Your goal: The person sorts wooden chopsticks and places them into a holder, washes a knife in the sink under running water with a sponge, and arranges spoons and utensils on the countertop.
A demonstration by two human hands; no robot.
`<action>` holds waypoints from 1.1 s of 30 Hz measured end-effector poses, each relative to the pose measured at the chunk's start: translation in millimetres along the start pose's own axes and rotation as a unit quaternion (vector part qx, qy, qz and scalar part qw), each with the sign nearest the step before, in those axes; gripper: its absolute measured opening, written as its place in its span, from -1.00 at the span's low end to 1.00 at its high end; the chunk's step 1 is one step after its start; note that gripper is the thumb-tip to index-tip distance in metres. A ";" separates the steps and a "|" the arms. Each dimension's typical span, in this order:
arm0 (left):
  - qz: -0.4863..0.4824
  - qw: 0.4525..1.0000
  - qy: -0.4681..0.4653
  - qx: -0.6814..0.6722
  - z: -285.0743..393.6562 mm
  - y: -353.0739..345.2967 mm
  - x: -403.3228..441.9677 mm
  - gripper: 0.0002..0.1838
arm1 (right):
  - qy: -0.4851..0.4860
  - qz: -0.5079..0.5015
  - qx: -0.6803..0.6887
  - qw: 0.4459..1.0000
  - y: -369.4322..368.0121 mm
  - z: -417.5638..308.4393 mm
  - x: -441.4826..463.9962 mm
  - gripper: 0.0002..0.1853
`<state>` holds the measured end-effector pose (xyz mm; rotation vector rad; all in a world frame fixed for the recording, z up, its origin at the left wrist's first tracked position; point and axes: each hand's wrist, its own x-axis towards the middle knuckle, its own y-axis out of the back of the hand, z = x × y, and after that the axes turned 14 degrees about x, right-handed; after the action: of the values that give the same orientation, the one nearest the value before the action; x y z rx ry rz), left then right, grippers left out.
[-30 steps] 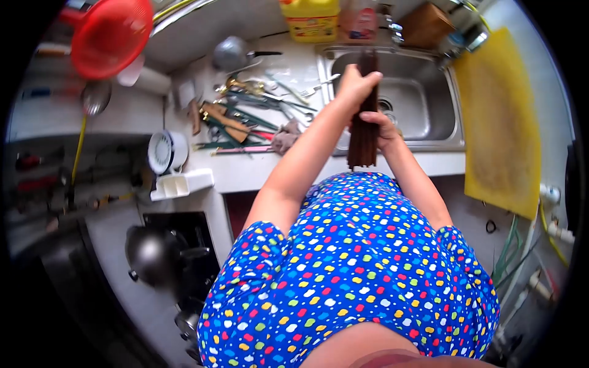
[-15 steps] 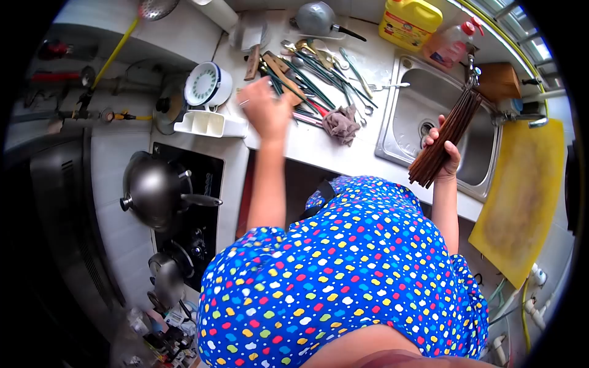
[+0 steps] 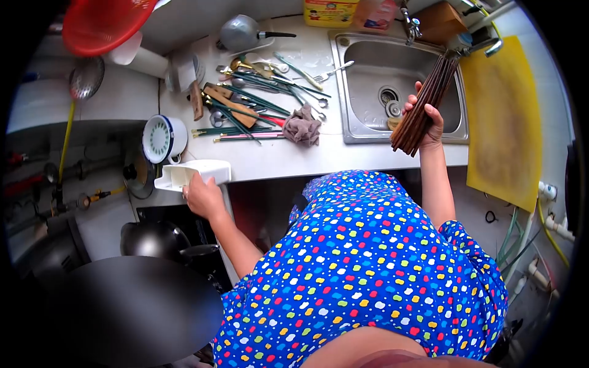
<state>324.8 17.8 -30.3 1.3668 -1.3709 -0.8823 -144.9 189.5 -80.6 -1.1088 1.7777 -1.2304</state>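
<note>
My left hand [image 3: 204, 197] is closed on the near edge of a white plastic utensil holder [image 3: 215, 168] at the counter's left front corner. My right hand [image 3: 429, 126] is wrapped around a thick bundle of brown chopsticks [image 3: 432, 95], tilted, over the right part of the steel sink [image 3: 368, 136]. On the counter between my hands lies a spread of green-handled cutlery [image 3: 264, 101], spoons and wooden-handled tools. A crumpled grey-brown rag [image 3: 302, 127] touches the near side of this pile.
A white enamel cup [image 3: 175, 138] stands just behind the holder. A wok [image 3: 153, 238] sits on the stove at left. At the back are a small saucepan [image 3: 242, 34] and yellow detergent bottle [image 3: 331, 12]. A yellow board [image 3: 500, 122] leans at right.
My left hand has left the cutlery pile and taken hold of the white holder. The right hand still grips the chopsticks. The whole view has shifted, with a red basket now at upper left.
</note>
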 end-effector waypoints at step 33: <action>0.031 0.719 -0.669 -0.185 111.4 20.7 -5.3 -0.90 | -0.071 0.097 0.020 0.993 -5.2 51.3 19.3 -0.41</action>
<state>212.1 9.9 -40.8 0.1596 -2.0259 -2.1618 -105.7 152.7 -92.8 -0.9530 1.7016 -1.0407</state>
